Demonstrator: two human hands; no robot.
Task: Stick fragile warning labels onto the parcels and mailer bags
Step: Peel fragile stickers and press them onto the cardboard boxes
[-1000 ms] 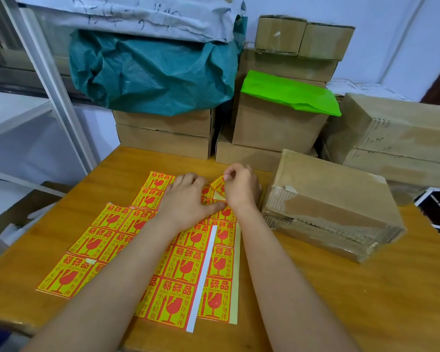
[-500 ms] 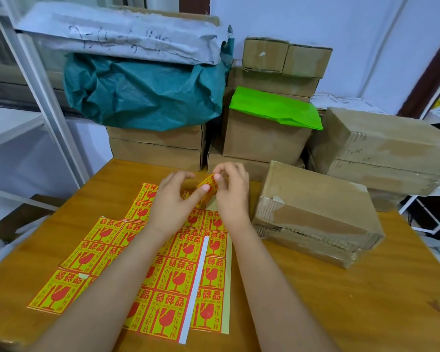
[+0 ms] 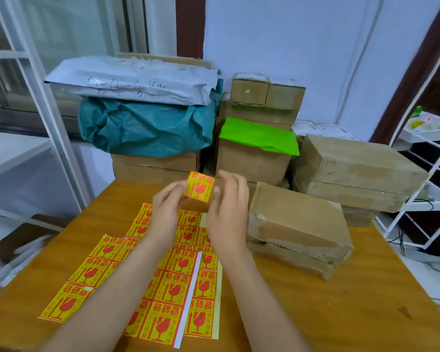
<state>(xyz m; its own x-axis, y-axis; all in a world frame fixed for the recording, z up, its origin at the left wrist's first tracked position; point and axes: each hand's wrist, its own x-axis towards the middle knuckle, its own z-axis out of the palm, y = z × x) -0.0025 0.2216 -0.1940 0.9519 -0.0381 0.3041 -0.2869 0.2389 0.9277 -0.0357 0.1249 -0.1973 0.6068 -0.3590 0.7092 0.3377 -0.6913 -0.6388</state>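
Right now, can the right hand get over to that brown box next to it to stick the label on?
Probably yes. The right hand hangs just beside the cardboard box, whose top is bare, with nothing between them. Both hands pinch the peeled fragile label, so the left hand would let go first.

Yellow label (image 3: 199, 189), red glass print

Bare tabletop (image 3: 341, 301) beside parcel (image 3: 300, 224)

Both forearms are bare, with no sleeve reaching the wrists; the left hand (image 3: 165, 214) and right hand (image 3: 226, 219) wear nothing (short nails).
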